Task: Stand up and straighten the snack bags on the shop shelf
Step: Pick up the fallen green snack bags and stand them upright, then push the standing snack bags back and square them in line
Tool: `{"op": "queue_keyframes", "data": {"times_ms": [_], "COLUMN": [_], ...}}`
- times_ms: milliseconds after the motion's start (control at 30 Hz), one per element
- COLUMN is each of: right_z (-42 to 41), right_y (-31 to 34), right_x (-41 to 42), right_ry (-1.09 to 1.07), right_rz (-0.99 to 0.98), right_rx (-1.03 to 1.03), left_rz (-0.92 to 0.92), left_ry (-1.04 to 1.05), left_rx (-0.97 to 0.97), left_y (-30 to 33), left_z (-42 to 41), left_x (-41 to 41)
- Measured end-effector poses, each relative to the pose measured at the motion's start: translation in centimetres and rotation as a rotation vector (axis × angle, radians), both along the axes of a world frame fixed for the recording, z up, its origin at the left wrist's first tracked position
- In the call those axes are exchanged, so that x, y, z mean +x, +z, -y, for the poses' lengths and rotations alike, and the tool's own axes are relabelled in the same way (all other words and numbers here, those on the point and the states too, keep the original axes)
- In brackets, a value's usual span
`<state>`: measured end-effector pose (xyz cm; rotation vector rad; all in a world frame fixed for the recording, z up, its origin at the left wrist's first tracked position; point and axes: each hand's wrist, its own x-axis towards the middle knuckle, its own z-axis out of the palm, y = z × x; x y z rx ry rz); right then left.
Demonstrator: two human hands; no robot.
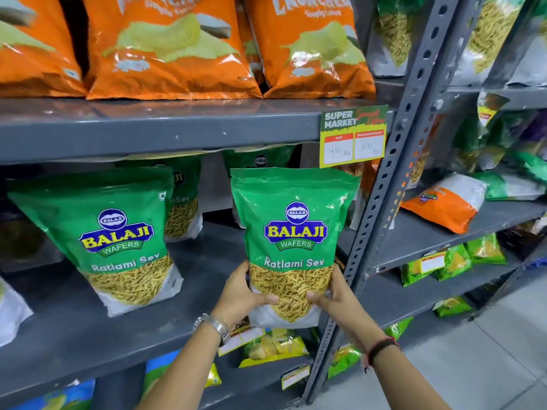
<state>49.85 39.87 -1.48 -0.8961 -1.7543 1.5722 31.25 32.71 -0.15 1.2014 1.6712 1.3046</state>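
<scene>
A green Balaji Ratlami Sev bag [294,232] is held upright in front of the grey middle shelf [74,321]. My left hand [241,294] grips its lower left side and my right hand [334,297] grips its lower right side, thumbs across the clear window. A second green Sev bag [100,232] stands on the shelf to the left, leaning slightly left. Two more green bags [185,199] [260,159] stand behind, partly hidden.
Orange Crunchex bags [165,45] line the upper shelf. A yellow price tag [352,137] hangs from its edge. A grey perforated upright [384,187] divides the racks. On the right rack an orange and white bag [444,202] lies flat. Small yellow-green packets [275,347] fill lower shelves.
</scene>
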Motion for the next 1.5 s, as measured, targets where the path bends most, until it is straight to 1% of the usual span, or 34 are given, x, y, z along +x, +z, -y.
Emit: {"op": "queue_keyframes", "data": {"times_ms": [167, 300, 400, 467, 533, 600, 667, 733, 867, 967, 1067, 1400, 1467, 1500], "right_z": [-5.0, -8.3, -10.0, -10.9, -11.5, -11.9, -11.7, -11.2, -11.3, -11.6, -11.6, -11.8, -11.4, -11.0], "right_y": [0.9, 1.3, 0.3, -1.0, -2.0, -3.2, -4.2, -5.0, -6.3, -6.6, -6.7, -7.1, -7.0, -7.0], "right_x": [-3.0, -5.3, -6.1, -5.9, -5.4, -4.8, -4.6, -4.8, -4.9, -4.6, -4.7, -4.9, -4.7, -4.5], "right_ry": [0.012, 0.007, 0.003, -0.015, 0.009, 0.088, 0.145, 0.1, -0.014, -0.029, -0.021, -0.026, -0.041, -0.084], "right_rz": [0.074, 0.111, 0.104, 0.126, 0.223, 0.358, 0.419, 0.409, 0.384, 0.39, 0.383, 0.435, 0.417, 0.403], "right_rx": [0.067, 0.09, 0.109, 0.098, 0.112, 0.13, 0.138, 0.2, 0.281, 0.296, 0.299, 0.28, 0.26, 0.252], "left_rz": [-0.064, -0.112, -0.153, -0.148, -0.116, -0.097, -0.128, -0.186, -0.271, -0.391, -0.452, -0.462, -0.414, -0.358], "left_ry": [0.145, 0.247, 0.29, 0.304, 0.298, 0.27, 0.252, 0.284, 0.373, 0.43, 0.447, 0.444, 0.42, 0.409], "left_rx": [0.047, 0.038, 0.029, 0.024, -0.029, -0.108, -0.182, -0.209, -0.182, -0.169, -0.169, -0.179, -0.168, -0.138], "left_y": [-0.1, -1.0, -2.1, -3.2, -4.6, -5.9, -6.8, -7.4, -7.8, -8.3, -8.3, -8.5, -8.5, -8.5], "left_z": [-3.9, -6.7, -7.9, -8.3, -8.1, -7.5, -7.0, -7.0, -7.4, -7.4, -7.5, -7.7, -7.5, -7.1], "left_x": [-1.6, -3.0, -2.9, -2.5, -2.5, -2.8, -2.7, -2.3, -1.0, -0.6, -0.4, -0.6, -0.5, -0.5]}}
